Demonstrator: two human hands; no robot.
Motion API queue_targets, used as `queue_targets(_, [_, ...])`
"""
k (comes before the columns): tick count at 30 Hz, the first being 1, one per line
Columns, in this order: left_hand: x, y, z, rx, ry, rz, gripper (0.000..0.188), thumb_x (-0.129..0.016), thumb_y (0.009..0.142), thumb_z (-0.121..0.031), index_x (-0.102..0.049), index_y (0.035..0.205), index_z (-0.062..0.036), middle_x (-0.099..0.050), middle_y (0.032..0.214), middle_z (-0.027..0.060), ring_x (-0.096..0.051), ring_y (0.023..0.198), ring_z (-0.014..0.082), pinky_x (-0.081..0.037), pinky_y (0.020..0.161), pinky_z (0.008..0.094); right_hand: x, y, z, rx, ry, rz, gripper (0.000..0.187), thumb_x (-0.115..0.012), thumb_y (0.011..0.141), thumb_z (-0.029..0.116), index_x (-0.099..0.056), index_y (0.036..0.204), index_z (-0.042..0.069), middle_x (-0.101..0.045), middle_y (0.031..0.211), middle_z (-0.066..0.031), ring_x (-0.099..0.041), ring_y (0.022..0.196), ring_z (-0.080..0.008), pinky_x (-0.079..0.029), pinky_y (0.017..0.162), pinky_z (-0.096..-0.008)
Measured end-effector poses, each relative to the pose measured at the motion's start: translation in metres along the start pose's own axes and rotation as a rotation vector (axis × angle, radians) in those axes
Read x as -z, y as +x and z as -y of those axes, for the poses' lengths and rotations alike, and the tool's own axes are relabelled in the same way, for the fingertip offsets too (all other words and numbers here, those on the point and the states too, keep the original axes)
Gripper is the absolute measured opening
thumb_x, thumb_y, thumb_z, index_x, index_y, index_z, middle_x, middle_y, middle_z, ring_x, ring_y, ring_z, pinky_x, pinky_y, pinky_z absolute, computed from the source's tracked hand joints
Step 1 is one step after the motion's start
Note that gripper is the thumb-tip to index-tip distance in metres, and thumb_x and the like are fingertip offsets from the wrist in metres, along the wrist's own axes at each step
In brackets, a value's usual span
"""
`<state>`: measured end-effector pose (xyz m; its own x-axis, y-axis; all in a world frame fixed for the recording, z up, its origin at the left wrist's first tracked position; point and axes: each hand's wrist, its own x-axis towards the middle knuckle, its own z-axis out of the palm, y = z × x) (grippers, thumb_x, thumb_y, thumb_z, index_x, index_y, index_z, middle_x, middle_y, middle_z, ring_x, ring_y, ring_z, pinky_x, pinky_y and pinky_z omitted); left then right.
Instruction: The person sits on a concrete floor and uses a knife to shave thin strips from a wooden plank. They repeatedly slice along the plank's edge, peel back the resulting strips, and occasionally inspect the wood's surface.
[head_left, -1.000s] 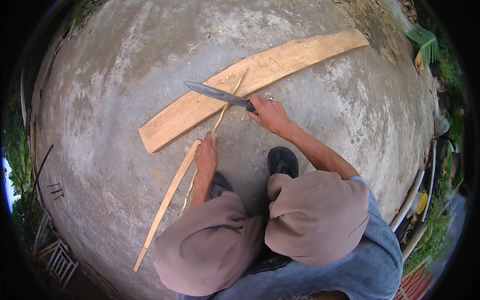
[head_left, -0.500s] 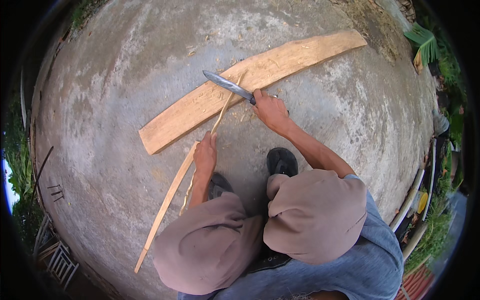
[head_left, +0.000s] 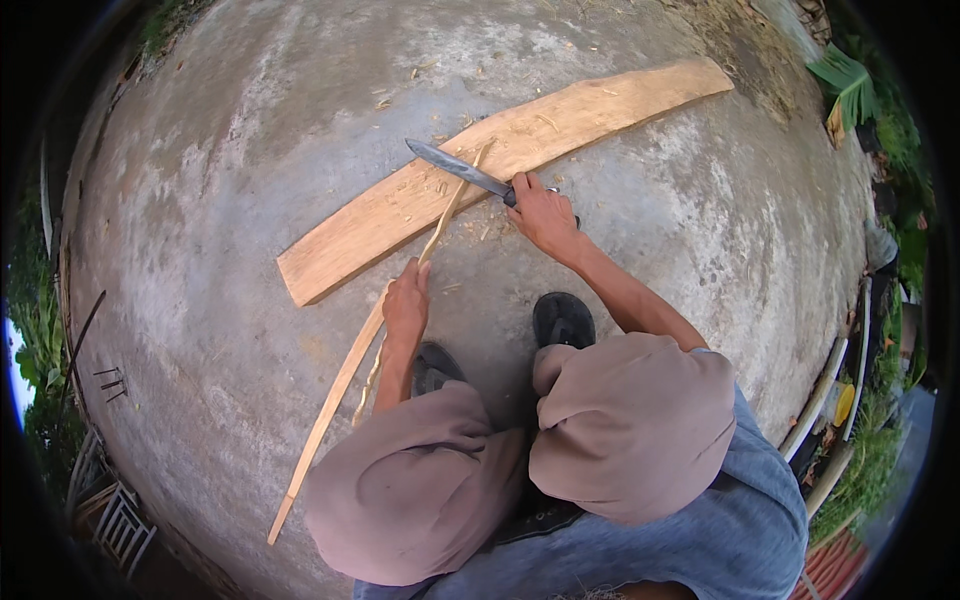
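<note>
Fisheye head view, from above, facing steeply down, knees (head_left: 632, 425) near, ground (head_left: 700, 240) farther

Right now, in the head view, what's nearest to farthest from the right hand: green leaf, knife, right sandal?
1. Knife, held in the right hand.
2. Right sandal, below the hand.
3. Green leaf, at the picture's upper right.

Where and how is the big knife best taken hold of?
Probably by its dark handle, coming from the person's right, as the right hand does. The blade points left and away from the body, across the thin stick, so that end looks unsafe to grip.
</note>
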<state>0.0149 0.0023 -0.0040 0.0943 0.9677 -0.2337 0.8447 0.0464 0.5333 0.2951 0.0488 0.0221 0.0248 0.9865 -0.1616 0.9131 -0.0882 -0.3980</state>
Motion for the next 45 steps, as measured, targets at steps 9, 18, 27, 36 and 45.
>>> queue_targets(9, [0.025, 0.019, 0.014, -0.008, -0.193, 0.189, 0.035, -0.055, 0.108, -0.036, -0.066, 0.110, -0.0023, -0.065, 0.094, 0.0297, -0.062, 0.091, 0.0495, -0.048, 0.078, 0.0531, 0.012, 0.007, 0.005, -0.239, 0.885, 0.117, 0.049, -0.064, 0.103, 0.047, -0.058, 0.114, 0.000, -0.062, 0.078, -0.0075, -0.063, 0.059, -0.0160, -0.053, 0.054, -0.0338])
queue_targets(18, [0.018, 0.012, 0.008, -0.028, -0.063, 0.069, 0.037, -0.056, 0.108, -0.036, -0.067, 0.116, -0.0019, -0.068, 0.097, 0.0306, -0.063, 0.095, 0.0516, -0.049, 0.078, 0.0535, 0.029, -0.005, -0.011, -0.245, 0.833, 0.304, 0.046, -0.061, 0.105, 0.044, -0.059, 0.115, 0.000, -0.063, 0.075, -0.0084, -0.062, 0.052, -0.0153, -0.052, 0.050, -0.0330])
queue_targets(27, [0.017, 0.009, 0.007, -0.004, -0.016, 0.042, 0.042, -0.056, 0.107, -0.039, -0.066, 0.126, -0.0031, -0.069, 0.101, 0.0309, -0.065, 0.099, 0.0513, -0.051, 0.081, 0.0569, 0.020, -0.006, -0.011, -0.278, 0.885, 0.311, 0.042, -0.060, 0.105, 0.041, -0.060, 0.115, 0.000, -0.063, 0.074, -0.0088, -0.061, 0.052, -0.0155, -0.051, 0.049, -0.0340])
queue_targets(36, [0.014, 0.005, 0.012, 0.002, -0.005, 0.008, 0.041, -0.056, 0.107, -0.038, -0.067, 0.127, -0.0036, -0.070, 0.101, 0.0309, -0.066, 0.099, 0.0515, -0.051, 0.081, 0.0573, 0.011, -0.009, -0.009, -0.268, 0.987, 0.303, 0.042, -0.061, 0.105, 0.042, -0.059, 0.116, 0.001, -0.059, 0.072, -0.0062, -0.061, 0.050, -0.0147, -0.049, 0.047, -0.0337])
queue_targets(45, [0.018, 0.003, 0.007, 0.010, 0.010, 0.038, 0.037, -0.056, 0.108, -0.037, -0.066, 0.126, -0.0062, -0.070, 0.099, 0.0305, -0.065, 0.098, 0.0522, -0.051, 0.080, 0.0582, 0.013, -0.015, -0.005, -0.080, 0.458, 0.063, 0.037, -0.063, 0.102, 0.034, -0.059, 0.118, 0.001, -0.068, 0.082, -0.0140, -0.071, 0.067, -0.0290, -0.055, 0.060, -0.0416])
